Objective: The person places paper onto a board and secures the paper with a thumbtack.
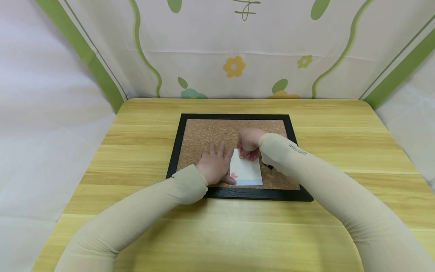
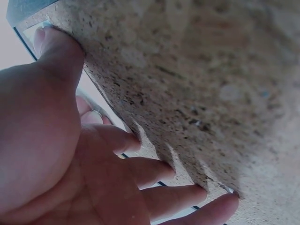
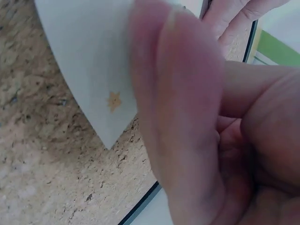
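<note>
A white note card (image 1: 247, 172), with a pink figure and a pale blue band at its lower edge, lies on a black-framed cork board (image 1: 210, 132). My left hand (image 1: 213, 168) rests on the cork with spread fingers, its thumb on the card's lower left corner and its index finger by the left edge. Over the card's upper part, my right hand (image 1: 250, 141) has curled fingers that pinch a tiny shiny thing, seemingly a pushpin (image 1: 241, 156), against the paper. The fingers mostly hide it. A small orange star (image 3: 114, 101) marks one card corner in the right wrist view.
The board's black frame (image 1: 258, 193) lies flat on a wooden table (image 1: 217, 230). A small black object (image 1: 269, 166) shows beside my right wrist, partly hidden. Behind the table hangs a white curtain (image 1: 190, 41) with flowers and green trim.
</note>
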Demonstrator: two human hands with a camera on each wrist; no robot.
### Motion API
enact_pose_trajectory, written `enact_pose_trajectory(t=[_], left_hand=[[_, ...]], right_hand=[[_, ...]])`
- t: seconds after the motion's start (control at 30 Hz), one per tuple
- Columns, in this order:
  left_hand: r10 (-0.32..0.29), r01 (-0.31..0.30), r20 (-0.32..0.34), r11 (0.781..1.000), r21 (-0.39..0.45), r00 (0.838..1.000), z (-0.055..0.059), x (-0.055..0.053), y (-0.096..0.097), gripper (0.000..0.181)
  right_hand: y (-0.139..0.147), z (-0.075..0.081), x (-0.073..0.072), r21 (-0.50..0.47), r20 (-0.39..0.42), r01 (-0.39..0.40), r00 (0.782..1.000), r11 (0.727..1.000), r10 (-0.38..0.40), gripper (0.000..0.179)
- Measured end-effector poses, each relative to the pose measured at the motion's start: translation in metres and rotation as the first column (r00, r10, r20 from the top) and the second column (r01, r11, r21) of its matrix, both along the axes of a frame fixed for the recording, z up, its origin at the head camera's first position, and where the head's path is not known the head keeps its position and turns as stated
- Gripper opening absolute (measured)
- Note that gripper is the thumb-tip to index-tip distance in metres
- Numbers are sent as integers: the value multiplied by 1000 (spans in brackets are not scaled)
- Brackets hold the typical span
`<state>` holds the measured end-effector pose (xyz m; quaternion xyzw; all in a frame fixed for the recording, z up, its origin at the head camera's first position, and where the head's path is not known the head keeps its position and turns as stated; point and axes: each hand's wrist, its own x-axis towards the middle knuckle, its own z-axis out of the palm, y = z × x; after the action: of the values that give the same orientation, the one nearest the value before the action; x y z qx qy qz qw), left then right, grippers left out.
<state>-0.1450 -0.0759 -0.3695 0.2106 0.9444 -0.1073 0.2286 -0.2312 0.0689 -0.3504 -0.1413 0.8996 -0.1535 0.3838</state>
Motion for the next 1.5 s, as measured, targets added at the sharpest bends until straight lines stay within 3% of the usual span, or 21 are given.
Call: enact_pose_trajectory(t=[0.6, 0.9, 1.13, 1.3, 1.5], left_hand=[[2, -2, 14, 1000, -4, 1000, 1, 1, -1, 109], [20, -21, 42, 1000, 18, 999, 2, 1, -4, 109], [27, -28, 51, 999, 33, 998, 3, 1, -6, 109], [22, -23, 45, 999, 28, 999, 3, -1, -7, 108], [34, -34, 43, 999, 10, 999, 0, -3, -8, 110]], right_hand=[[-1, 1, 3, 28, -9, -13, 1000, 1000, 13, 12], [-10, -2, 7, 92, -63, -4, 998, 996, 10, 6], [-13, 0, 13, 94, -100, 52, 994, 994, -42, 28], [-12, -2, 12, 78, -105, -9, 994, 997, 17, 36], [-3, -4, 10, -15, -131, -78, 988, 997, 75, 12]])
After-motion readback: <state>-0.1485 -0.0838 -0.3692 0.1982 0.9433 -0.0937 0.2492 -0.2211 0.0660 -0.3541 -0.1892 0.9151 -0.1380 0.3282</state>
